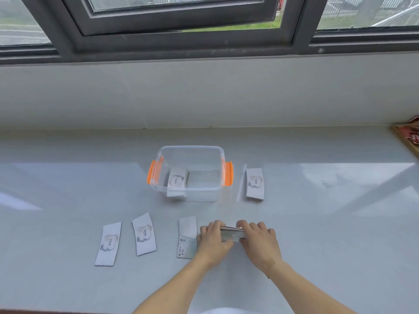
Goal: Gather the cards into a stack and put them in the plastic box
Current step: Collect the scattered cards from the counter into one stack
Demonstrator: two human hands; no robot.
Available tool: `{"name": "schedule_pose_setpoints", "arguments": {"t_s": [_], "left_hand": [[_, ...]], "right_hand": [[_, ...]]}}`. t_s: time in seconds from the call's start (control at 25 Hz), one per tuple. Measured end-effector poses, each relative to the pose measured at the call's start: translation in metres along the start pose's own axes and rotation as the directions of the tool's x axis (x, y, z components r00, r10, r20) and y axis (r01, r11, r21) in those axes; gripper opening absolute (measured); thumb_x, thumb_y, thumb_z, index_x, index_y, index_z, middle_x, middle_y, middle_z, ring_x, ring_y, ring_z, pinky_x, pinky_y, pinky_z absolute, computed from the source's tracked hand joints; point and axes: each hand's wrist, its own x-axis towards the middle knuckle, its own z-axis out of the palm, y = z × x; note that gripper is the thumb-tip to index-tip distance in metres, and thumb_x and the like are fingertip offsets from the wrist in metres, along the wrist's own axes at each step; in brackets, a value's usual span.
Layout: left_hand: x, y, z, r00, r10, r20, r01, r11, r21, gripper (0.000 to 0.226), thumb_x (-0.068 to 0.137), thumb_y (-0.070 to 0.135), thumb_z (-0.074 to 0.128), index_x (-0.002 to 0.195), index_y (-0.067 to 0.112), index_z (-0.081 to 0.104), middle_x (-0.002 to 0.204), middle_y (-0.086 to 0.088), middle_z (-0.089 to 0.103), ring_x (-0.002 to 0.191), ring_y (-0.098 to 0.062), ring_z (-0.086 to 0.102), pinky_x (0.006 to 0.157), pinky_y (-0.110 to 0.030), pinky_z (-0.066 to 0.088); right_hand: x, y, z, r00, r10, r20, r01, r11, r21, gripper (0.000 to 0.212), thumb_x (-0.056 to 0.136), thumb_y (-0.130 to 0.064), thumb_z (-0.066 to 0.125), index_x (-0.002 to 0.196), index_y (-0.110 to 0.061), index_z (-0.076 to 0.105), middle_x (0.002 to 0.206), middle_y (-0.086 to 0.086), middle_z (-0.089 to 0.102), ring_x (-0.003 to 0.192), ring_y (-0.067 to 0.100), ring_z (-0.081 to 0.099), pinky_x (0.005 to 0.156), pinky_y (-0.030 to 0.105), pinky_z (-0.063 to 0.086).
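Hands at the counter's near edge: our left hand (213, 240) and right hand (258, 240) clasp a card stack (232, 233) between them, squaring it for the plastic box (189, 175); loose cards (144, 233) lie nearby.

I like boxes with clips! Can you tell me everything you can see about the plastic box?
The plastic box is small, see-through and rectangular with rounded corners. It has an orange clip on its left side and another orange clip on its right. It stands upright with no lid on, on the pale grey table, just beyond the hands. Inside, against the left wall, lies a stack of cards with "love" printed on top; the rest of the bottom is bare. Neither hand touches it.
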Motion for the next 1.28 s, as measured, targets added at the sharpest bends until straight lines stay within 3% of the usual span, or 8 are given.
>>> {"name": "schedule_pose_setpoints", "arguments": {"t_s": [0.16,0.4,0.6,0.84,0.92,1.0,1.08,1.28], "left_hand": [[0.006,-0.014,-0.003,0.995,0.104,0.001,-0.100,0.951,0.291,0.048,0.076,0.036,0.047,0.122,0.024,0.041,0.123,0.002,0.043,0.115,-0.026,0.034,0.093,-0.036,0.029],[0.012,-0.047,-0.046,0.966,0.247,-0.074,-0.197,0.891,0.408,0.057,0.068,0.047,0.048,0.122,0.030,0.041,0.125,0.005,0.039,0.120,-0.023,0.033,0.095,-0.035,0.025],[0.011,-0.081,-0.075,0.983,0.181,0.032,-0.175,0.867,0.466,0.096,0.059,0.050,0.059,0.145,0.034,0.019,0.150,0.006,0.021,0.140,-0.017,0.016,0.112,-0.042,0.014],[0.020,-0.070,-0.088,0.995,0.096,0.018,-0.092,0.853,0.513,0.092,0.056,0.045,0.076,0.136,0.028,0.034,0.125,0.000,0.036,0.116,-0.025,0.034,0.095,-0.036,0.037],[0.022,-0.068,-0.091,0.995,0.093,-0.030,-0.074,0.917,0.392,0.063,0.068,0.031,0.072,0.124,0.025,0.044,0.120,0.000,0.040,0.114,-0.024,0.040,0.089,-0.034,0.041],[0.024,-0.065,-0.094,0.993,0.017,-0.119,-0.018,1.000,-0.010,0.035,0.081,0.010,0.060,0.113,0.022,0.051,0.116,0.000,0.049,0.110,-0.024,0.051,0.077,-0.026,0.046],[0.025,-0.060,-0.097,0.974,-0.109,-0.200,0.029,0.930,-0.367,0.028,0.085,-0.001,0.053,0.100,0.022,0.051,0.101,0.001,0.057,0.092,-0.021,0.057,0.060,-0.019,0.045],[0.019,-0.047,-0.086,0.956,-0.155,-0.248,0.006,0.858,-0.514,0.031,0.081,-0.006,0.051,0.076,0.024,0.047,0.079,0.001,0.056,0.068,-0.014,0.047,0.059,-0.026,0.036]], "right_hand": [[0.000,-0.002,0.003,0.995,-0.095,-0.018,0.092,0.991,-0.099,0.031,0.097,-0.021,0.041,0.124,-0.035,0.039,0.104,-0.004,0.054,0.093,0.027,0.049,0.071,0.037,0.034],[0.002,0.000,0.005,0.989,-0.142,-0.038,0.137,0.984,-0.112,0.040,0.096,-0.017,0.040,0.127,-0.041,0.032,0.100,-0.003,0.051,0.083,0.028,0.047,0.060,0.035,0.037],[0.008,-0.004,0.006,0.990,-0.137,-0.019,0.135,0.987,-0.082,0.035,0.095,-0.017,0.041,0.123,-0.037,0.039,0.100,-0.003,0.054,0.087,0.027,0.048,0.060,0.034,0.036],[0.006,-0.005,0.005,0.989,-0.147,-0.013,0.145,0.985,-0.095,0.033,0.094,-0.016,0.041,0.121,-0.035,0.040,0.098,-0.003,0.054,0.084,0.027,0.046,0.058,0.034,0.033],[0.003,-0.006,0.006,0.990,-0.141,-0.019,0.138,0.985,-0.104,0.033,0.093,-0.014,0.041,0.119,-0.034,0.041,0.097,-0.003,0.054,0.082,0.027,0.046,0.058,0.034,0.031],[0.001,-0.007,0.006,0.990,-0.141,-0.022,0.137,0.982,-0.128,0.031,0.093,-0.014,0.042,0.118,-0.033,0.041,0.096,-0.002,0.054,0.082,0.028,0.046,0.059,0.034,0.031],[0.001,-0.007,0.006,0.990,-0.142,-0.020,0.138,0.979,-0.150,0.031,0.093,-0.014,0.042,0.118,-0.031,0.042,0.096,-0.001,0.053,0.081,0.028,0.046,0.059,0.034,0.031],[-0.002,-0.010,0.005,0.984,-0.166,-0.058,0.154,0.974,-0.166,0.023,0.090,-0.016,0.054,0.112,-0.024,0.051,0.097,0.000,0.057,0.076,0.029,0.050,0.054,0.036,0.036]]}}
